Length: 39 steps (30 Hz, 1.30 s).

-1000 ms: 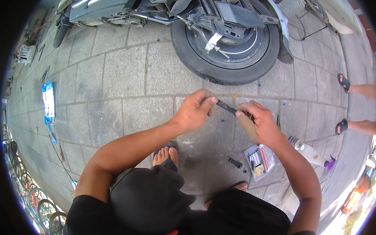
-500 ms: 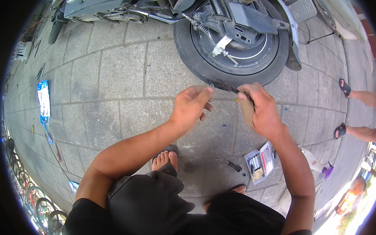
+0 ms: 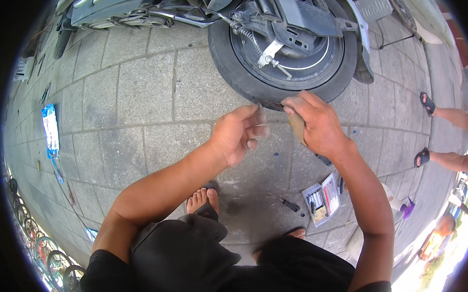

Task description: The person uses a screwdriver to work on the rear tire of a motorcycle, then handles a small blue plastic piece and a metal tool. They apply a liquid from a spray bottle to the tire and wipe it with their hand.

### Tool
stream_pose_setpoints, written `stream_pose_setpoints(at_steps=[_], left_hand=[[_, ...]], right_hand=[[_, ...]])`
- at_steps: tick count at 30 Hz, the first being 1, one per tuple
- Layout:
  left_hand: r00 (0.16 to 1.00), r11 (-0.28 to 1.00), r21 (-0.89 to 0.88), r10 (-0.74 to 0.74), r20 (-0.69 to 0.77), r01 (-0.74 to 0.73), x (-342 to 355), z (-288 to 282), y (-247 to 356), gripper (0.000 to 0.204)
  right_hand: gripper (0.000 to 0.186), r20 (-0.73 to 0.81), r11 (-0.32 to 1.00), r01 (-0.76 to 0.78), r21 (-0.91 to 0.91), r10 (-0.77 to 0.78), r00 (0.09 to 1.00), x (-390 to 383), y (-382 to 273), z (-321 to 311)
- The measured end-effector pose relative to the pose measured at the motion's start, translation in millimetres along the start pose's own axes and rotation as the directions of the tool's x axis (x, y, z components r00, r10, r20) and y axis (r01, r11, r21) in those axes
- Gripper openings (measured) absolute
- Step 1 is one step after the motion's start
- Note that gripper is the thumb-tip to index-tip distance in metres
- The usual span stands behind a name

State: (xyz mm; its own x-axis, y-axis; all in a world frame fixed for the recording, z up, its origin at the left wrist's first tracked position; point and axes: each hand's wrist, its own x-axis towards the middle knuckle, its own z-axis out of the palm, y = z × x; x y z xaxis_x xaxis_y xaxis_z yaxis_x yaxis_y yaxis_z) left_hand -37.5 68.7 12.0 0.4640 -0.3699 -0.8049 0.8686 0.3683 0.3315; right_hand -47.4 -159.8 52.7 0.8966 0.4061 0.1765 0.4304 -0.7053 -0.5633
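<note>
In front of the scooter's rear tyre [image 3: 236, 80], both my hands meet at a thin dark brown strip [image 3: 270, 106]. My left hand [image 3: 236, 133] pinches its left end between thumb and forefinger; the other fingers are loosely curled and blurred. My right hand [image 3: 316, 120] is closed around the right end, and a flat tan piece [image 3: 296, 125] shows along its palm. The strip hangs close to the tyre's lower edge; whether they touch I cannot tell. Partly hidden by my right wrist is a dark handle [image 3: 323, 159], held or lying there, I cannot tell.
A screwdriver [image 3: 284, 201] and an open plastic case [image 3: 321, 199] of small tools lie on the paving near my feet. Beside the case is a bottle with a purple nozzle [image 3: 407, 208]. A blue and white packet [image 3: 50, 130] lies far left. Another person's sandalled feet [image 3: 427, 104] stand right.
My right hand has shifted slightly left and up, closer to the tyre. The fingers of my left hand have moved and opened a little. The dark handle by my right wrist has come into view.
</note>
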Motion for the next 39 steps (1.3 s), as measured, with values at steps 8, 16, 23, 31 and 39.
stream_pose_setpoints(at_steps=[8, 16, 23, 31, 39], left_hand=[[0.990, 0.975, -0.201, -0.066, 0.124, 0.090, 9, -5, 2, 0.011], [0.993, 0.954, -0.282, -0.080, 0.090, 0.102, 15, -1, 0, 0.011], [0.998, 0.977, -0.209, -0.047, 0.031, 0.052, 6, 2, 0, 0.011], [0.990, 0.995, -0.041, 0.082, -0.113, -0.087, 0, 11, -1, 0.011], [0.899, 0.852, 0.421, 0.407, -0.160, -0.311, 0, 18, -7, 0.023]], right_hand=[[0.016, -0.024, 0.999, 0.044, -0.024, -0.045, 0.999, 2, 2, 2], [0.028, 0.024, 0.999, 0.044, -0.023, -0.043, 0.999, 1, 6, -1], [0.034, 0.072, 0.988, 0.127, -0.088, -0.121, 0.990, 7, 4, -6], [0.038, 0.165, 0.985, 0.141, -0.099, -0.124, 0.979, 15, 0, -6], [0.034, 0.111, 0.995, 0.096, -0.042, -0.091, 0.990, 10, -1, -6]])
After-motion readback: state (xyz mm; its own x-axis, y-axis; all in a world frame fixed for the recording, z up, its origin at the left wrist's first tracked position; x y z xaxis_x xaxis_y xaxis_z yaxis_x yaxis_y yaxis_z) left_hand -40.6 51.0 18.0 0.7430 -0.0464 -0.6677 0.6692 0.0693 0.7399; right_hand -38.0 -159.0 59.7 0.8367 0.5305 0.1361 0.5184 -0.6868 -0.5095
